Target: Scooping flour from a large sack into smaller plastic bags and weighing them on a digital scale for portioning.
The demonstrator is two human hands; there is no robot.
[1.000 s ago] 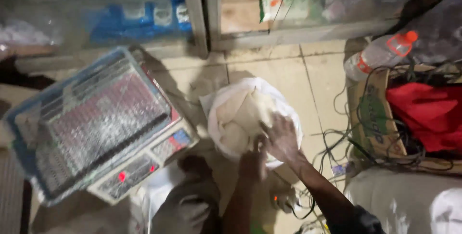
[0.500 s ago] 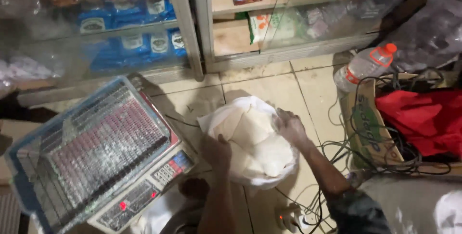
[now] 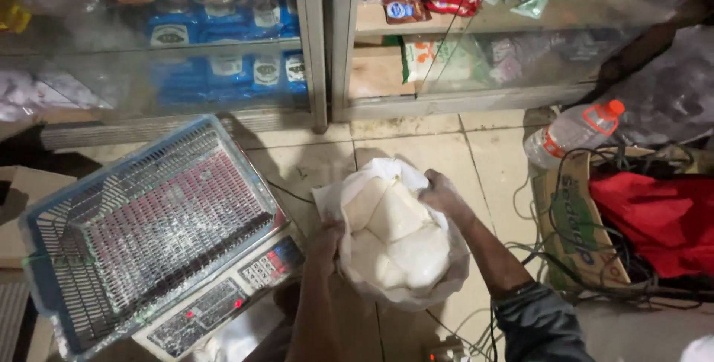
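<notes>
Glass-fronted shelf unit (image 3: 312, 49) spans the top of the view, stocked with blue packets and mixed packaged goods behind the panes. Below it, tiled floor (image 3: 424, 154), pale, dusty.

Left: blue wire basket (image 3: 149, 220) sits on an electronic scale (image 3: 223, 302); keypad and red display face the camera. The basket looks wrapped in clear film, though glare makes this uncertain.

Centre: white sack (image 3: 394, 235) stands on the floor just right of the scale, mouth open and rolled back, filled with white lumpy powder.

Right: cardboard box (image 3: 573, 228) holding a red cloth (image 3: 662, 213) and tangled cables. Clear plastic bottle (image 3: 573, 135) with orange cap lies tilted beside the box.

Left hand (image 3: 327, 239): fingers curled closed over the sack's left rim, gripping the fabric.
Right hand (image 3: 442, 194): closed around the sack's upper right rim, thumb side toward the powder.

Both hands are dusted white.
</notes>
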